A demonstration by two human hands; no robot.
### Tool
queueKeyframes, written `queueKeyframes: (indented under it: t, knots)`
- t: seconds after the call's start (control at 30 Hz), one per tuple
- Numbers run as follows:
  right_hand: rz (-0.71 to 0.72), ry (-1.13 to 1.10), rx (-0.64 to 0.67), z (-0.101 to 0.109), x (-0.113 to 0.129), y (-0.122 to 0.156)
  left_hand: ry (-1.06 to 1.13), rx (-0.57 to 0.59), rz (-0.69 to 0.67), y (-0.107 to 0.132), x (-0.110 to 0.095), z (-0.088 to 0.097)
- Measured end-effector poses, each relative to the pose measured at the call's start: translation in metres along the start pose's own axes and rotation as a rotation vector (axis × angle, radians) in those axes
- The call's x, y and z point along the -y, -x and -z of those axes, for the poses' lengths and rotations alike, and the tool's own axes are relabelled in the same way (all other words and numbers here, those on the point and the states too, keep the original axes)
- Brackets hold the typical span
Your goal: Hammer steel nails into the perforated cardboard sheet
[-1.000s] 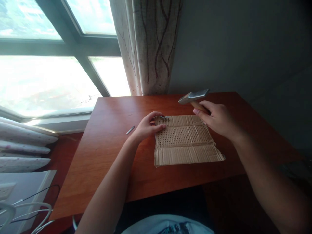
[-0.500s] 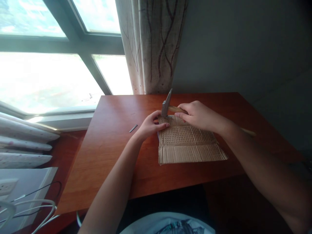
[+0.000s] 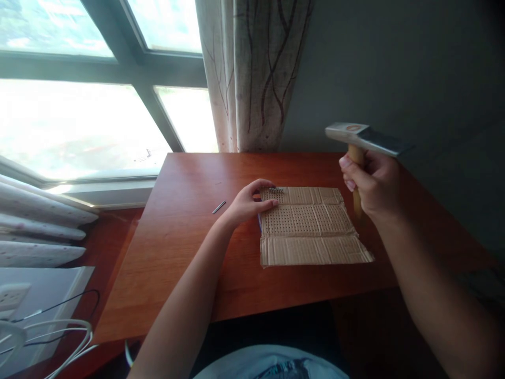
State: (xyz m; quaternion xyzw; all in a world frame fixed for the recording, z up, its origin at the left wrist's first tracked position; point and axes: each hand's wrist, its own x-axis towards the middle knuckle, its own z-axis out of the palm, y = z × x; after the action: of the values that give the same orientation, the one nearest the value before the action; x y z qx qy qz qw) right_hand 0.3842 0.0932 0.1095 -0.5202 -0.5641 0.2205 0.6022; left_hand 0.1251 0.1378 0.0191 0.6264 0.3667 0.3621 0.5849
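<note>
My right hand (image 3: 376,181) is wrapped round the wooden handle of a hammer (image 3: 355,136), raised above the table's right side and apart from the cardboard. The hammer's metal head is level and a little smeared by motion. A brown corrugated cardboard sheet (image 3: 311,221), dotted with rows of small holes, lies flat on the table. My left hand (image 3: 256,201) grips its upper left corner, thumb on top and index finger along the far edge. Beside that finger, a short row of small metal nails (image 3: 277,189) stands at the corner. Something bluish shows under the sheet's left edge.
On the reddish wooden table (image 3: 173,252), a loose metal nail or pin (image 3: 219,207) lies left of my left hand. A window (image 3: 79,126) and a patterned curtain (image 3: 260,79) are behind. White cables (image 3: 71,329) hang by a socket at lower left.
My right hand has lifted the hammer from the cardboard's upper left corner, up and to the right. My left hand stays at that corner. The view has shifted slightly.
</note>
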Motion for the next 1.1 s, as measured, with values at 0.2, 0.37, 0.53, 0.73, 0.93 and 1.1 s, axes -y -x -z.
queueKeyframes:
  t: [0.2,0.37,0.53,0.73,0.93,1.1]
  knots:
    - [0.011,-0.194,-0.175,0.019,-0.023,0.001,-0.014,-0.001,0.000,0.001,-0.003,0.000]
    - [0.021,-0.199,-0.173,0.023,-0.025,0.005,-0.005,0.008,0.020,0.002,-0.004,0.001]
    - [0.076,-0.229,-0.151,0.024,-0.025,0.020,-0.028,-0.023,-0.005,0.002,-0.007,0.003]
    - [0.129,-0.186,-0.148,0.024,-0.024,0.037,-0.316,-0.235,-0.094,0.001,-0.009,0.040]
    - [0.211,-0.086,-0.362,0.027,-0.033,0.032,-1.108,-0.270,0.341,0.013,-0.021,0.094]
    - [0.217,-0.104,-0.402,0.033,-0.034,0.028,-1.180,-0.095,0.490,0.019,-0.026,0.102]
